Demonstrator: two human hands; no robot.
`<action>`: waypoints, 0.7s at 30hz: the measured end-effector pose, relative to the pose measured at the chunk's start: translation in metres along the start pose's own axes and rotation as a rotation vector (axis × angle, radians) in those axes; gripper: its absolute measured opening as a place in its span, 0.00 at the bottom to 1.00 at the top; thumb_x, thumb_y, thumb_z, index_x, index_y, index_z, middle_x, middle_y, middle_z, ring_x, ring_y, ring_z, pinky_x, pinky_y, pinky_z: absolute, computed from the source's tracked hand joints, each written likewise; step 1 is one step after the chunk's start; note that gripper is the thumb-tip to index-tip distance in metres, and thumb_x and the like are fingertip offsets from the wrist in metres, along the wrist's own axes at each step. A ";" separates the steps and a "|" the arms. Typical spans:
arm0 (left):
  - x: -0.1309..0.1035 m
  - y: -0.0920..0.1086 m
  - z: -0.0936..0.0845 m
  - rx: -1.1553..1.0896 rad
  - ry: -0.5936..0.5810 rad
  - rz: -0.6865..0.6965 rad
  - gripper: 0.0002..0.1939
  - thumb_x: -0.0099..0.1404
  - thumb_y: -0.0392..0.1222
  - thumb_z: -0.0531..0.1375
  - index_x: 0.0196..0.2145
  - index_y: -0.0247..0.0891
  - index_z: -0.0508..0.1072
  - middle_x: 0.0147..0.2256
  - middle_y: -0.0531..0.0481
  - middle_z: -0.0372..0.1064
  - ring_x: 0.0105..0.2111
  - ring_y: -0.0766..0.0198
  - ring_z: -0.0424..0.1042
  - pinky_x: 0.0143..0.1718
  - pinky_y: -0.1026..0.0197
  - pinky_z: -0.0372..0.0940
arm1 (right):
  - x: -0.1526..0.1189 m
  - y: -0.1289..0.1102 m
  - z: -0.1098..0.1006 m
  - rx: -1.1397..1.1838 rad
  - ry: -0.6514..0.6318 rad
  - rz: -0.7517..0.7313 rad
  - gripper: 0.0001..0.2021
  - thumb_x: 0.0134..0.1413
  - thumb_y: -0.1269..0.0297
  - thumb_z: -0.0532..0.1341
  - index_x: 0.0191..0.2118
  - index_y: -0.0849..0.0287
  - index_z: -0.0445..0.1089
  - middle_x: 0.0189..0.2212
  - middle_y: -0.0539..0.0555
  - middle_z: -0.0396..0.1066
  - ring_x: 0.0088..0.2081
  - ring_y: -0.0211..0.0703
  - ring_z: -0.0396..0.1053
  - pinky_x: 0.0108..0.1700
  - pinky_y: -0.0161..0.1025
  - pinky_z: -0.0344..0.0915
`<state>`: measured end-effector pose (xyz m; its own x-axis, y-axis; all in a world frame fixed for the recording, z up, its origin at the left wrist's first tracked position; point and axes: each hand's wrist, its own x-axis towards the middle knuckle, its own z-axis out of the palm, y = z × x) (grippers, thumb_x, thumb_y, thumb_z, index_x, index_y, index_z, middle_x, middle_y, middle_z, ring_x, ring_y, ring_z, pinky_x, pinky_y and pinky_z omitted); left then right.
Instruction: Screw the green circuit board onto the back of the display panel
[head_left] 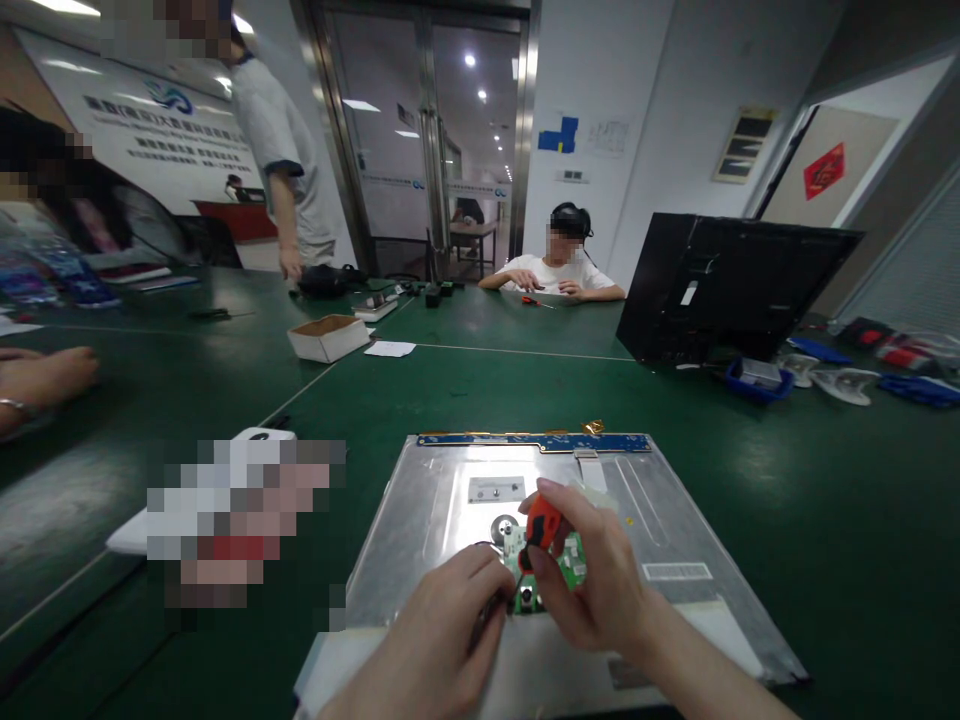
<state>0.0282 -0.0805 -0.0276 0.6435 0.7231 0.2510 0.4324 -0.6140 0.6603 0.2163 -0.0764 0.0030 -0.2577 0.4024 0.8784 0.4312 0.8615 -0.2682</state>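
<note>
My right hand (600, 570) grips a screwdriver (541, 522) by its orange and black handle, tilted with its shaft pointing down and left. Below it lies a green circuit board (574, 560), partly covered by my hands. My left hand (442, 620) is closed at the board's left edge, near the screwdriver's tip; whatever its fingers pinch is hidden. The board sits on the metal back of a flat display panel (450, 480). A blue circuit strip (510, 442) runs along the panel's far edge, with a flat white cable near its right end.
Left of the panel is a white object (262, 435), partly blurred out. Farther back stand an open cardboard box (328, 340) and a black monitor (735, 285), with a blue tray (759, 380) beside it. One person sits across the green table (465, 390); others are at the left.
</note>
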 end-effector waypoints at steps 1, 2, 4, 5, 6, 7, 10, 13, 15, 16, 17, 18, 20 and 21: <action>0.000 0.000 0.000 0.003 -0.002 0.002 0.11 0.64 0.29 0.52 0.39 0.40 0.70 0.39 0.46 0.71 0.38 0.57 0.71 0.39 0.60 0.67 | 0.000 0.000 0.000 -0.007 0.005 0.002 0.27 0.60 0.73 0.53 0.65 0.61 0.52 0.35 0.55 0.72 0.29 0.41 0.69 0.27 0.38 0.68; 0.000 -0.001 0.000 0.007 -0.006 0.003 0.11 0.64 0.29 0.52 0.39 0.40 0.70 0.40 0.46 0.71 0.39 0.57 0.71 0.39 0.59 0.66 | 0.000 0.000 0.000 -0.017 0.013 0.000 0.27 0.60 0.73 0.53 0.65 0.61 0.53 0.34 0.54 0.72 0.28 0.41 0.68 0.25 0.37 0.66; -0.001 -0.002 0.001 0.011 -0.011 0.008 0.11 0.65 0.29 0.51 0.39 0.40 0.69 0.40 0.46 0.71 0.39 0.57 0.71 0.38 0.59 0.66 | 0.000 0.000 0.001 -0.035 0.035 -0.016 0.25 0.61 0.72 0.54 0.63 0.61 0.54 0.32 0.53 0.71 0.26 0.41 0.67 0.23 0.36 0.64; -0.002 -0.003 0.001 0.011 -0.011 0.010 0.11 0.66 0.29 0.51 0.40 0.40 0.68 0.41 0.46 0.71 0.39 0.57 0.71 0.38 0.59 0.66 | 0.000 0.001 0.002 -0.045 0.046 -0.021 0.24 0.62 0.71 0.54 0.63 0.60 0.54 0.31 0.52 0.71 0.26 0.40 0.67 0.22 0.36 0.63; -0.002 -0.003 0.002 0.010 -0.010 0.012 0.11 0.66 0.29 0.51 0.40 0.40 0.68 0.41 0.46 0.70 0.39 0.58 0.71 0.39 0.59 0.65 | 0.000 0.001 0.003 -0.053 0.057 -0.025 0.23 0.62 0.70 0.55 0.62 0.60 0.55 0.31 0.52 0.71 0.25 0.40 0.67 0.22 0.35 0.63; -0.003 -0.004 0.002 0.009 -0.008 0.013 0.11 0.66 0.29 0.50 0.40 0.40 0.68 0.41 0.46 0.70 0.40 0.58 0.71 0.39 0.59 0.65 | 0.000 0.002 0.003 -0.059 0.065 -0.027 0.22 0.63 0.69 0.55 0.62 0.60 0.55 0.30 0.51 0.71 0.25 0.40 0.67 0.22 0.35 0.62; -0.003 -0.004 0.002 0.002 -0.005 0.009 0.11 0.66 0.29 0.51 0.41 0.40 0.68 0.42 0.46 0.70 0.40 0.58 0.71 0.41 0.59 0.66 | -0.001 0.003 0.003 -0.063 0.064 -0.037 0.21 0.64 0.67 0.56 0.61 0.59 0.56 0.30 0.51 0.72 0.25 0.40 0.67 0.23 0.36 0.64; -0.003 -0.002 0.000 -0.006 -0.006 0.005 0.11 0.66 0.29 0.52 0.40 0.40 0.69 0.41 0.46 0.71 0.40 0.58 0.71 0.41 0.59 0.66 | -0.001 0.002 0.002 -0.043 0.039 -0.038 0.22 0.64 0.68 0.55 0.62 0.60 0.55 0.33 0.54 0.74 0.29 0.43 0.70 0.25 0.38 0.67; -0.002 -0.001 -0.001 -0.014 -0.013 0.008 0.11 0.66 0.29 0.52 0.41 0.41 0.70 0.41 0.46 0.71 0.40 0.58 0.71 0.41 0.59 0.66 | 0.000 0.001 0.001 -0.015 0.025 -0.032 0.23 0.63 0.70 0.53 0.63 0.61 0.55 0.36 0.57 0.74 0.31 0.43 0.72 0.28 0.39 0.70; -0.002 -0.001 -0.001 -0.018 -0.017 0.009 0.11 0.66 0.29 0.52 0.41 0.41 0.70 0.42 0.46 0.71 0.40 0.58 0.71 0.41 0.59 0.66 | 0.000 0.001 0.001 -0.001 0.019 -0.031 0.24 0.61 0.72 0.53 0.63 0.62 0.55 0.37 0.58 0.74 0.33 0.43 0.72 0.29 0.39 0.71; -0.002 0.000 -0.001 -0.020 -0.021 0.008 0.12 0.66 0.29 0.52 0.42 0.41 0.69 0.42 0.46 0.71 0.40 0.58 0.71 0.41 0.60 0.66 | 0.001 0.001 0.000 0.010 0.017 -0.029 0.25 0.60 0.73 0.53 0.63 0.63 0.55 0.38 0.59 0.74 0.34 0.43 0.73 0.31 0.39 0.72; -0.002 -0.001 -0.001 -0.020 -0.027 0.004 0.12 0.66 0.29 0.51 0.42 0.41 0.69 0.42 0.46 0.71 0.41 0.58 0.71 0.41 0.59 0.66 | 0.001 0.000 0.000 0.014 0.018 -0.029 0.25 0.60 0.74 0.52 0.63 0.63 0.55 0.39 0.59 0.74 0.34 0.43 0.73 0.31 0.40 0.72; -0.002 -0.001 0.000 -0.013 -0.033 -0.007 0.11 0.66 0.29 0.51 0.42 0.41 0.69 0.42 0.46 0.71 0.40 0.58 0.71 0.41 0.59 0.66 | 0.001 0.000 0.001 0.002 0.029 -0.026 0.26 0.59 0.74 0.53 0.63 0.64 0.55 0.38 0.58 0.74 0.33 0.43 0.72 0.29 0.39 0.71; -0.002 -0.002 0.001 -0.008 -0.034 -0.010 0.11 0.66 0.29 0.51 0.41 0.40 0.69 0.42 0.46 0.70 0.40 0.58 0.71 0.41 0.59 0.66 | 0.001 0.001 0.001 -0.008 0.039 -0.026 0.25 0.59 0.74 0.53 0.62 0.64 0.55 0.36 0.57 0.73 0.31 0.43 0.71 0.27 0.38 0.69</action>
<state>0.0266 -0.0813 -0.0302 0.6600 0.7183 0.2202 0.4342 -0.6039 0.6684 0.2152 -0.0750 0.0031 -0.2346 0.3676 0.8999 0.4319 0.8688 -0.2423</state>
